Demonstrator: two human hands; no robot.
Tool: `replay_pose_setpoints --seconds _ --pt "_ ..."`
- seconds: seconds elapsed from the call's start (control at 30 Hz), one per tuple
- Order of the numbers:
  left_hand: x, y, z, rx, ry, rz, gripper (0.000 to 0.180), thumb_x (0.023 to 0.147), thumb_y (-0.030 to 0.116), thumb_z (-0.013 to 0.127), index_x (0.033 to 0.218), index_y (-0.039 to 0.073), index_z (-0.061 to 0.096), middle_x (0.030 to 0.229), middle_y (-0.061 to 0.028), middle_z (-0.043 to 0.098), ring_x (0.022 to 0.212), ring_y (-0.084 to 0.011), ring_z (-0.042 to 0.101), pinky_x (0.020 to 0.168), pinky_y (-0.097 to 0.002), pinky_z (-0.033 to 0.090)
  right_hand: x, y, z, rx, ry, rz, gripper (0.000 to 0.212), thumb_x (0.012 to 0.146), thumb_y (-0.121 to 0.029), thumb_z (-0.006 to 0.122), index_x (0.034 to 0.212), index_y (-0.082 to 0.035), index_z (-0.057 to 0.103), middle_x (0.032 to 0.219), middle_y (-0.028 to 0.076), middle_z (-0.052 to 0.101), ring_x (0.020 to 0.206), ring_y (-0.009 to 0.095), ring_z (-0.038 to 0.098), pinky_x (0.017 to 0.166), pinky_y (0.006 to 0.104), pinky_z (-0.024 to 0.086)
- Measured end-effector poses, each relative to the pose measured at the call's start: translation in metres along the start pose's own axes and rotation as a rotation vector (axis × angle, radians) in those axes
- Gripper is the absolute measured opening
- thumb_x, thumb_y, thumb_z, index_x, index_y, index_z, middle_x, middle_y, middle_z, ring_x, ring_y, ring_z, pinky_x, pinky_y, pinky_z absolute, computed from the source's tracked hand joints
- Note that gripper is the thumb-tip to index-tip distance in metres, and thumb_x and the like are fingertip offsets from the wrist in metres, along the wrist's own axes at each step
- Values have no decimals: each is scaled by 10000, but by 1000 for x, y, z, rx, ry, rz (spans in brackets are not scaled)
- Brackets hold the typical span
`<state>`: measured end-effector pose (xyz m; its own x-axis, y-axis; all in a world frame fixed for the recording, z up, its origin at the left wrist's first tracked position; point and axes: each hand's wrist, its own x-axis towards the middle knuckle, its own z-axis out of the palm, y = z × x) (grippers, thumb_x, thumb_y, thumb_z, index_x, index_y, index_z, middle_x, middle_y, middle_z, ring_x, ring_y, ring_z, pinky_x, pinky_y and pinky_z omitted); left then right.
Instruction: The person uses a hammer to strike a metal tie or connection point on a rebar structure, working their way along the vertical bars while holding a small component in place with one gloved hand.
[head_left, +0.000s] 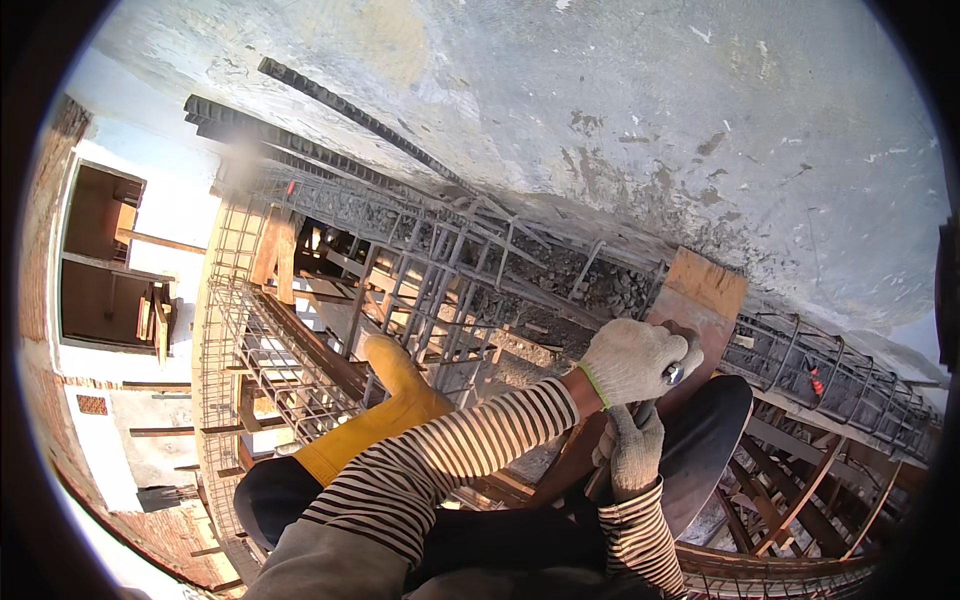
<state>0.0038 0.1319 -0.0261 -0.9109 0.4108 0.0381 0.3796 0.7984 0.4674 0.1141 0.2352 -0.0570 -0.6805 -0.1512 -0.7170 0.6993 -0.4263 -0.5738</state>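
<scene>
My left hand (635, 362), in a whitish knit glove with a green cuff edge, is closed above a wooden board. A small shiny metal end (673, 373) shows at its fingers; the rest of that piece is hidden. Just below, my gloved right hand (635, 455) is closed on a short dark grey piece (645, 413), whose kind I cannot make out. Both hands are close together, nearly touching. The wooden board (705, 285) slopes beneath them, its far end against the grey wall.
A rough grey wall (600, 100) rises ahead. Steel rebar cages (440, 270) run along its foot, with rubble (610, 275) among the bars. My yellow boot (395, 385) rests at left. Timber pieces (790, 490) cross the gap at lower right. A window opening (105, 260) lies far left.
</scene>
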Motion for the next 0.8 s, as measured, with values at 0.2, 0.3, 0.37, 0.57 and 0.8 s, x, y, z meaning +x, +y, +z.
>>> replay_pose_setpoints --seconds 0.2,0.3,0.37,0.57,0.8 --pt "-1 -73 47 236 -84 117 170 962 320 626 913 160 650 675 -55 617 639 -274 679 512 -423 521 -3 -21 -4 67 90 54 224 982 -129 699 928 -78 487 631 29 519 398 123 480 363 291 430" --pt "-2 -93 47 298 -39 195 86 927 256 655 951 173 658 676 -28 595 621 -250 660 492 -411 509 -6 -30 -5 70 85 89 226 978 -119 707 928 -75 491 610 21 520 403 116 486 368 280 427" --pt "0 -102 51 329 -46 210 59 913 226 667 952 181 668 668 -16 586 596 -237 643 484 -406 503 -7 -33 -7 82 84 108 226 973 -106 713 927 -73 494 599 16 521 407 109 490 372 269 423" --pt "5 -98 58 241 -38 157 93 921 197 657 843 153 682 628 -76 584 586 -296 624 500 -443 489 -5 -31 -10 95 64 115 216 970 -83 710 938 -73 497 611 14 535 415 95 496 379 248 405" --pt "3 -106 62 44 49 -89 454 955 361 686 637 73 539 621 -144 556 603 -360 598 552 -482 448 -26 -57 -20 288 96 -101 163 965 -30 652 1029 -48 503 644 35 527 424 112 495 397 282 449"
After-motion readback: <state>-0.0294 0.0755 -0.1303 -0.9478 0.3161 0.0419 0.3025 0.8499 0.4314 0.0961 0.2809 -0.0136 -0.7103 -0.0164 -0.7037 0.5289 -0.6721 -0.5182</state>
